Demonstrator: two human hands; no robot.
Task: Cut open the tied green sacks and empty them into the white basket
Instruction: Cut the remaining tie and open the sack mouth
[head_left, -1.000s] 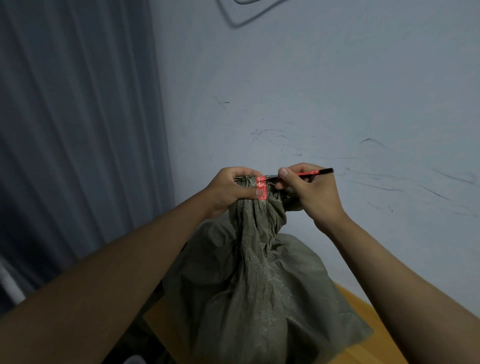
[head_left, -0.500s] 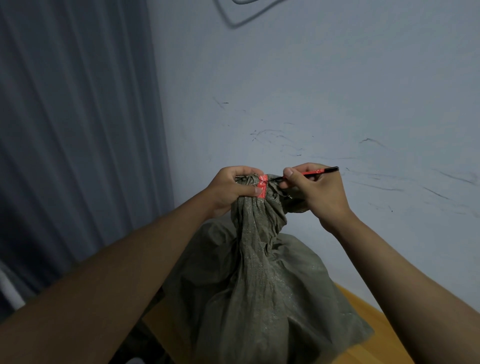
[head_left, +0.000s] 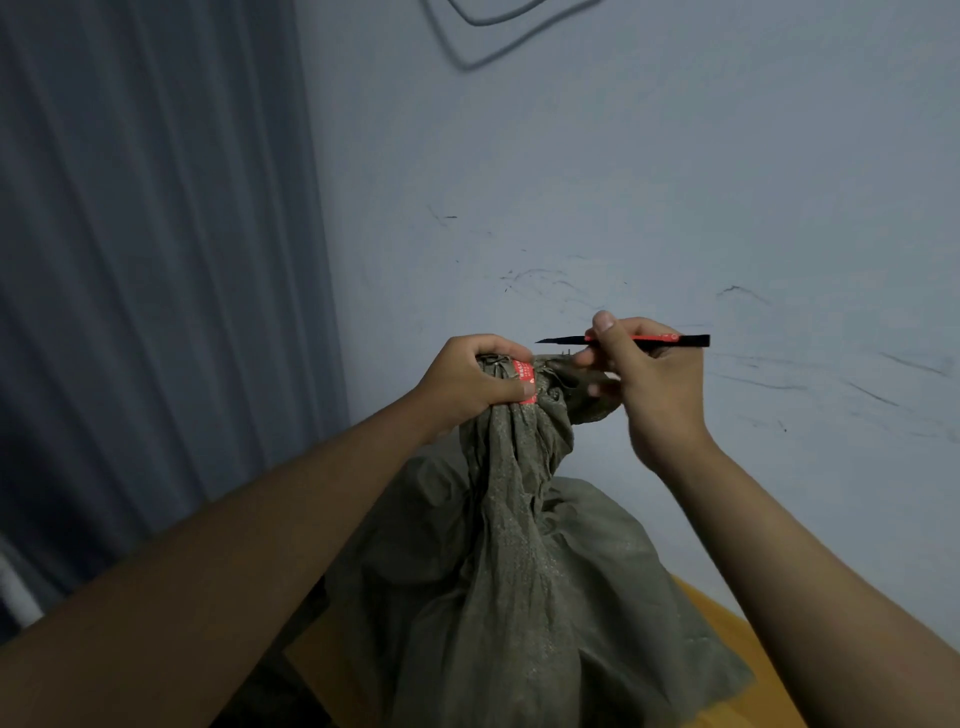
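A green woven sack (head_left: 524, 587) stands upright in the middle, its neck gathered and bound by a red tie (head_left: 524, 382). My left hand (head_left: 470, 382) grips the neck just at the tie. My right hand (head_left: 644, 379) holds a slim red and black knife (head_left: 628, 340) level above the sack's mouth. The blade points left and is clear of the fabric. The loose mouth of the sack (head_left: 582, 395) bunches out to the right of the tie, under my right hand. No white basket is in view.
The sack rests on a yellow-orange surface (head_left: 737, 649) at the lower right. A scuffed pale wall (head_left: 623, 182) rises just behind it. A grey curtain (head_left: 145, 260) hangs at the left.
My right hand has lifted the knife up and to the right, away from the tie, so its blade now shows free above the sack. My left hand has kept its grip.
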